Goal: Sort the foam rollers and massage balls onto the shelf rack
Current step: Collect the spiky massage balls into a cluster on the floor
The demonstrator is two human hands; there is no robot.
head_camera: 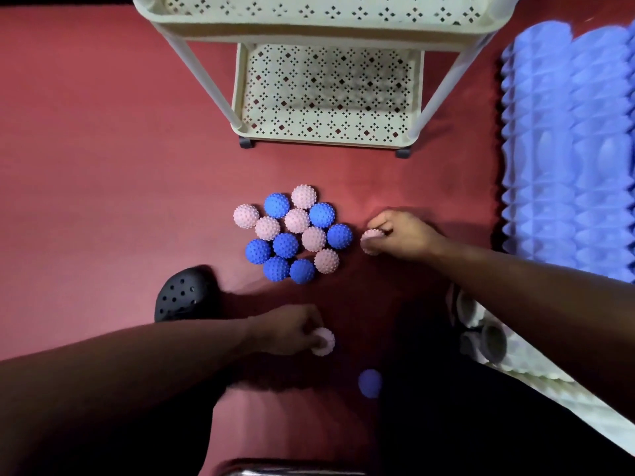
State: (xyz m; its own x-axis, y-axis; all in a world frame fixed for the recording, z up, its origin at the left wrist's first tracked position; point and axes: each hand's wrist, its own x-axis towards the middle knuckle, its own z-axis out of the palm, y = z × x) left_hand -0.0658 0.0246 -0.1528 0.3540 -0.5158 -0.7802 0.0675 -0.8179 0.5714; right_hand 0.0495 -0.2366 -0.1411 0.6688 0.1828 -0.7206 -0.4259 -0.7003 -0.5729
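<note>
Several spiky massage balls, pink and blue, lie in a cluster (292, 233) on the red floor in front of the cream shelf rack (326, 32). My right hand (403, 233) grips a pink ball (370, 242) just right of the cluster. Nearer to me, my left hand (287, 329) holds another pink ball (323, 341). One blue ball (370, 383) lies alone in shadow below. Blue foam rollers (567, 149) lie at the right edge.
The rack's lower perforated shelf (326, 94) stands on small wheels, its upper shelf above it. A black clog (185, 293) is at my left. White ridged rollers (508, 359) lie under my right forearm.
</note>
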